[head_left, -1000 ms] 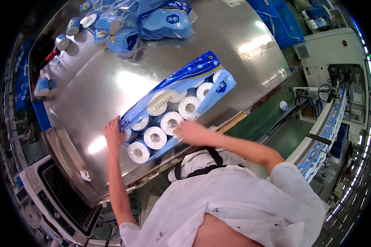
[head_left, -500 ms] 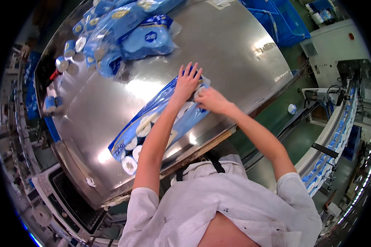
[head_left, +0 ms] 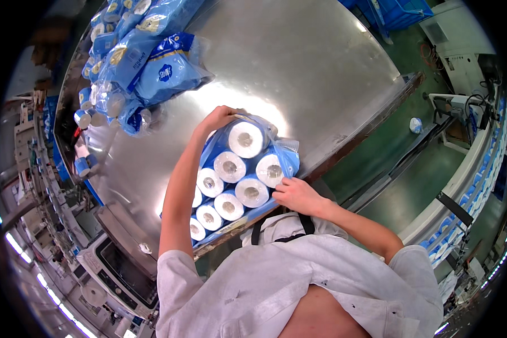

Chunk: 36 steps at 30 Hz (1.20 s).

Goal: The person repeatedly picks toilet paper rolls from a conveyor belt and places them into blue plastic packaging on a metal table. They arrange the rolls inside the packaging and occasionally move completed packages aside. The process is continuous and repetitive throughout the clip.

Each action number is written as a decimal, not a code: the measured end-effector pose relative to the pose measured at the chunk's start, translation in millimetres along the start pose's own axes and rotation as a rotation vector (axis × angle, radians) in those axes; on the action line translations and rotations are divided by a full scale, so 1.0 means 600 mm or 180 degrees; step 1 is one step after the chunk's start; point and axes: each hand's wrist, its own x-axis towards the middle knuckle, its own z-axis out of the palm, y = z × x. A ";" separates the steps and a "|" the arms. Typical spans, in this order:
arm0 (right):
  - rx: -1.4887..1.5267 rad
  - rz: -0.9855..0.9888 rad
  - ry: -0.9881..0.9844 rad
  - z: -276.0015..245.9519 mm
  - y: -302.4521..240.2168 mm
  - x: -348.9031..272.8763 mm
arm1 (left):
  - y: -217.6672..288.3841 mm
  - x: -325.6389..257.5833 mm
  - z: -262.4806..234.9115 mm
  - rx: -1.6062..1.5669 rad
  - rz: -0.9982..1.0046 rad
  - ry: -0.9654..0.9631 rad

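Observation:
A blue plastic pack of white toilet paper rolls (head_left: 236, 180) stands tilted on the steel table (head_left: 298, 67), its roll ends facing me. My left hand (head_left: 218, 117) grips the pack's far top edge. My right hand (head_left: 296, 195) holds the pack's near right corner by the plastic. Both arms reach around the pack, close to my body.
A heap of similar blue packs (head_left: 135, 62) lies at the table's far left. A sealing machine (head_left: 124, 265) stands at the lower left. A conveyor (head_left: 467, 180) carrying blue packs runs along the right, beyond a green floor (head_left: 411, 169).
The pack lay flat and stretched out along the table; now it is tipped up toward me. My left hand moved to its far top, my right hand to its near corner.

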 end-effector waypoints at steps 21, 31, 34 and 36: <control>-0.2002 0.0464 -0.0978 -0.007 0.061 0.280 | 0.073 -0.364 0.257 0.0761 -0.0136 0.2589; -0.2029 0.0345 -0.1077 0.005 0.066 0.260 | 0.070 -0.326 0.265 0.1245 -0.1296 0.2146; -0.2501 0.0827 -0.1413 0.034 0.045 0.287 | 0.071 -0.311 0.273 0.1319 -0.1348 0.2217; -0.2705 0.0831 -0.1089 0.063 0.058 0.284 | 0.073 -0.317 0.277 0.1314 -0.1450 0.2240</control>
